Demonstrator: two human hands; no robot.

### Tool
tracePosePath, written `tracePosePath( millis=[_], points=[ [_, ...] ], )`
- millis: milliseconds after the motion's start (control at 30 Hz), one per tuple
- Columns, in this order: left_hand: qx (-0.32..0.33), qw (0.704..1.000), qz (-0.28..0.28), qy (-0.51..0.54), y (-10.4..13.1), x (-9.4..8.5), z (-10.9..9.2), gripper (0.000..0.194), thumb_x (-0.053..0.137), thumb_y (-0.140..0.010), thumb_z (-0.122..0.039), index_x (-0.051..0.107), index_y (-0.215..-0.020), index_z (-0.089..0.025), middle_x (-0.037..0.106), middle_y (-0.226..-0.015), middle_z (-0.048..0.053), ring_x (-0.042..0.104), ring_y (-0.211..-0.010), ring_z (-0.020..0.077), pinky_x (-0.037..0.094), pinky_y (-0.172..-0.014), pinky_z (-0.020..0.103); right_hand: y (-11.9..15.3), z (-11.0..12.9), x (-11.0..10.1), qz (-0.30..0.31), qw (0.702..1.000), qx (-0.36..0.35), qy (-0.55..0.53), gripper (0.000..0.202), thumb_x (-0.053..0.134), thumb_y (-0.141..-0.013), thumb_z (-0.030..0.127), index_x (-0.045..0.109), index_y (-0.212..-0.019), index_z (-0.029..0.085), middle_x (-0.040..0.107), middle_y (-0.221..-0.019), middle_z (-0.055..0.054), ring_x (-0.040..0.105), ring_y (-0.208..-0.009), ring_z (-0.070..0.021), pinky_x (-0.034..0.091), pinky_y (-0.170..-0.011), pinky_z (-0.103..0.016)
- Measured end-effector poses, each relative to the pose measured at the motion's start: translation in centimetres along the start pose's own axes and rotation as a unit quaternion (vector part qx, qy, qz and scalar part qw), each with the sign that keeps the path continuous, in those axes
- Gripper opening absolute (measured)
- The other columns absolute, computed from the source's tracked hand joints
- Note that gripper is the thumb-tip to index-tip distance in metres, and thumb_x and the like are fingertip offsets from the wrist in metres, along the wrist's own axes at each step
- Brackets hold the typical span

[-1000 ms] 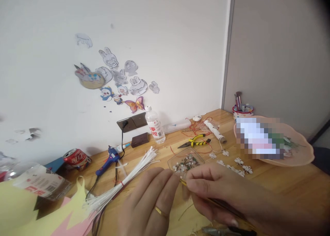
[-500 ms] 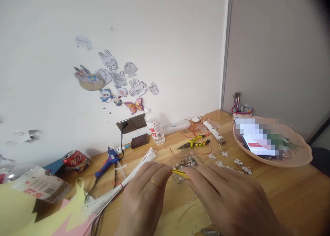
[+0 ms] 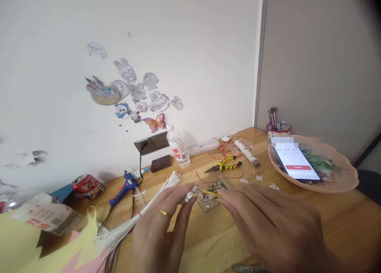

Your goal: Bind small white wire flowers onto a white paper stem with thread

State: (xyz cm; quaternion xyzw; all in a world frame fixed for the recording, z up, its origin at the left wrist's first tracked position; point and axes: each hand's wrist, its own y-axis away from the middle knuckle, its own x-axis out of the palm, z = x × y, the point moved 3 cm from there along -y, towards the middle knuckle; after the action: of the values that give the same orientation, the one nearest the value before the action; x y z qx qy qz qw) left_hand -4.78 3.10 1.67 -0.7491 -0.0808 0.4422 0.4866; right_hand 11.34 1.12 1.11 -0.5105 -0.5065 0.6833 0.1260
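Note:
My left hand, a gold ring on one finger, pinches a small white knotted cord piece between thumb and fingertips. From the right, my right hand grips slim yellow tweezers, whose tips point at the white piece; whether they touch it I cannot tell. Just behind the tweezers lies a clear shallow tray holding many small beads. White flower-shaped knots rest on the table beyond my right hand, which partly covers them.
Black-and-yellow pliers lie behind the tray. White cords, a blue glue gun and a red can are on the left. A water bottle stands by the wall. On the right, a pink dish holds a phone.
My hands have moved slightly apart. My left hand has turned, so the white knot in its fingertips now shows. The tweezers remain in my right hand, which covers more of the knots on the table.

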Motion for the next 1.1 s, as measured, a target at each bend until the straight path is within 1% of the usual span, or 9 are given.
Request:
tracePosePath(
  millis=[233,367,467,567,667,733,800,967,1100],
  points=[
    [0.004,1.0,-0.023,0.017,-0.1,-0.6,-0.9,0.023,0.059,-0.069,-0.004,0.063,-0.089,-0.015,0.066,-0.083,0.003,0.06,-0.076,0.0126,0.048,-0.07,0.023,0.2,0.1,0.2,0.005,1.0,0.019,0.014,0.006,0.053,-0.076,0.009,0.055,-0.076,0.015,0.059,-0.06,-0.001,0.054,-0.058,-0.0144,0.031,-0.055,-0.028],
    [0.003,0.998,-0.059,-0.001,0.2,-1.1,-1.0,0.026,0.06,-0.068,-0.001,0.063,-0.088,-0.017,0.063,-0.08,0.002,0.058,-0.072,0.0127,0.048,-0.067,0.026,0.1,-0.5,0.5,0.048,0.987,0.123,-0.095,0.004,0.047,-0.081,0.018,0.049,-0.078,0.02,0.056,-0.061,0.002,0.05,-0.051,-0.0122,0.028,-0.048,-0.025],
    [0.082,0.995,-0.043,-0.022,0.4,-1.4,-1.2,0.038,0.065,-0.061,0.003,0.06,-0.095,-0.013,0.063,-0.082,0.004,0.058,-0.075,0.0152,0.048,-0.068,0.029,-0.2,-0.7,0.8,0.14,0.933,0.229,-0.238,0.008,0.042,-0.083,0.023,0.044,-0.077,0.02,0.053,-0.058,0.003,0.047,-0.048,-0.0107,0.028,-0.045,-0.023],
    [0.143,0.987,-0.046,-0.063,0.6,-1.8,-1.3,0.047,0.069,-0.054,0.005,0.06,-0.098,-0.009,0.064,-0.082,0.005,0.058,-0.075,0.0155,0.049,-0.065,0.027,-0.6,-0.5,1.1,0.211,0.851,0.293,-0.382,0.012,0.039,-0.084,0.025,0.04,-0.073,0.02,0.043,-0.052,0.006,0.041,-0.046,-0.0093,0.027,-0.043,-0.021],
    [0.152,0.984,-0.053,-0.074,0.7,-2.1,-1.3,0.047,0.07,-0.053,0.004,0.061,-0.097,-0.008,0.065,-0.082,0.005,0.058,-0.076,0.016,0.049,-0.064,0.027,-0.7,-0.3,1.4,0.241,0.767,0.342,-0.486,0.014,0.039,-0.084,0.028,0.039,-0.072,0.02,0.033,-0.051,0.007,0.031,-0.044,-0.0078,0.023,-0.041,-0.02],
    [0.138,0.986,-0.063,-0.066,0.8,-2.3,-1.4,0.045,0.071,-0.052,0.004,0.062,-0.095,-0.009,0.066,-0.082,0.005,0.058,-0.076,0.0164,0.049,-0.063,0.027,-0.6,-0.2,1.5,0.248,0.737,0.355,-0.518,0.015,0.039,-0.084,0.029,0.039,-0.072,0.02,0.03,-0.051,0.008,0.027,-0.045,-0.0075,0.023,-0.04,-0.019],
    [0.116,0.989,-0.072,-0.053,0.8,-2.2,-1.5,0.043,0.07,-0.052,0.004,0.063,-0.092,-0.01,0.066,-0.08,0.004,0.059,-0.075,0.0166,0.049,-0.062,0.028,-0.5,-0.2,1.6,0.249,0.757,0.34,-0.5,0.015,0.038,-0.084,0.029,0.038,-0.072,0.02,0.033,-0.052,0.007,0.029,-0.045,-0.008,0.023,-0.041,-0.02],
    [0.037,0.993,-0.111,-0.016,0.5,-1.8,-1.8,0.027,0.065,-0.061,0.0,0.064,-0.085,-0.014,0.066,-0.076,0.002,0.06,-0.068,0.0146,0.049,-0.057,0.027,-0.2,-0.2,1.3,0.185,0.908,0.247,-0.282,0.009,0.038,-0.084,0.024,0.043,-0.078,0.02,0.047,-0.051,0.005,0.041,-0.042,-0.0104,0.025,-0.044,-0.023],
    [-0.015,0.988,-0.156,0.013,0.5,-1.6,-2.0,0.023,0.065,-0.061,0.0,0.065,-0.08,-0.014,0.066,-0.076,0.001,0.059,-0.066,0.0137,0.047,-0.055,0.027,0.1,0.1,1.3,0.128,0.955,0.193,-0.186,0.008,0.04,-0.083,0.022,0.046,-0.078,0.02,0.055,-0.053,0.003,0.047,-0.042,-0.011,0.026,-0.044,-0.023]
  ],
)
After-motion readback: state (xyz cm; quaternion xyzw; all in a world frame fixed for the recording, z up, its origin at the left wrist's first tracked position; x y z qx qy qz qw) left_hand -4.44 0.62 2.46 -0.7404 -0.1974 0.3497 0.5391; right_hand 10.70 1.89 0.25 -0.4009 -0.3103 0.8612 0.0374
